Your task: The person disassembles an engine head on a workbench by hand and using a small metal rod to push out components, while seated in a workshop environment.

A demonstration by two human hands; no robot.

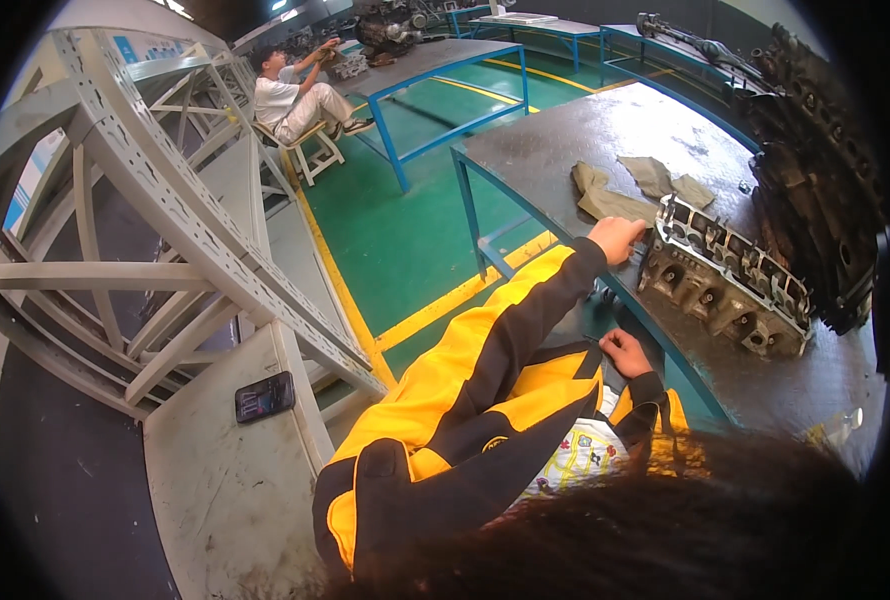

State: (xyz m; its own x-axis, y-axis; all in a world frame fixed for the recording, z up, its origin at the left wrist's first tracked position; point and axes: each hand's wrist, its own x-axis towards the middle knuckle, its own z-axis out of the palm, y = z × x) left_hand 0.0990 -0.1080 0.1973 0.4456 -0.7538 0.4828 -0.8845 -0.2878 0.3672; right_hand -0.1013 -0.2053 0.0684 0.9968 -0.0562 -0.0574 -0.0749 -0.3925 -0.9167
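A grey metal cylinder head (727,278) lies on the dark worktable (585,130) in front of me. My left hand (615,238), at the end of a yellow and black sleeve, reaches out and grips the near left end of the cylinder head with curled fingers. My right hand (625,352) is lower, by the blue front edge of the table, with its fingers curled in. Whether it holds anything small is not visible.
Two khaki rags (613,202) lie on the table behind the cylinder head. A dark engine block (815,170) stands at the right. A phone (264,396) lies on a grey steel frame at my left. A person (290,95) sits working far back beside blue tables.
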